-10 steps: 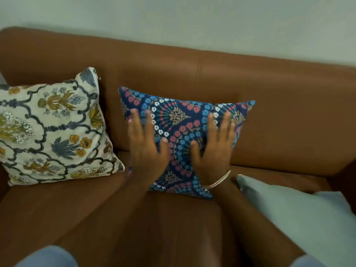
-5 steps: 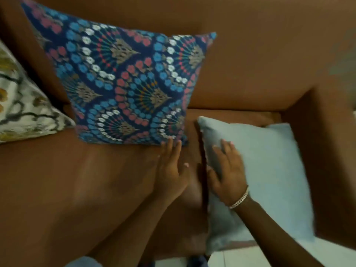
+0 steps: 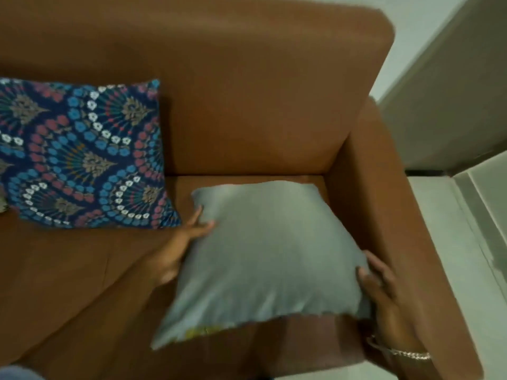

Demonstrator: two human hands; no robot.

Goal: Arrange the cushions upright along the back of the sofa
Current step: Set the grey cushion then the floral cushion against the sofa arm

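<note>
A plain pale grey cushion is held tilted above the right end of the brown sofa's seat, its near edge raised. My left hand grips its left side with fingers over the top face. My right hand, with a bracelet at the wrist, grips its right side near the armrest. A dark blue patterned cushion stands upright against the sofa back at the left.
The sofa's right armrest runs close beside the grey cushion. Bare sofa back shows between the blue cushion and the armrest. Beyond the armrest lie a pale tiled floor and a wall.
Both hands left the blue cushion, moved right and took hold of the grey cushion, which has come up off the seat. The view has swung right; the white floral cushion is out of frame.
</note>
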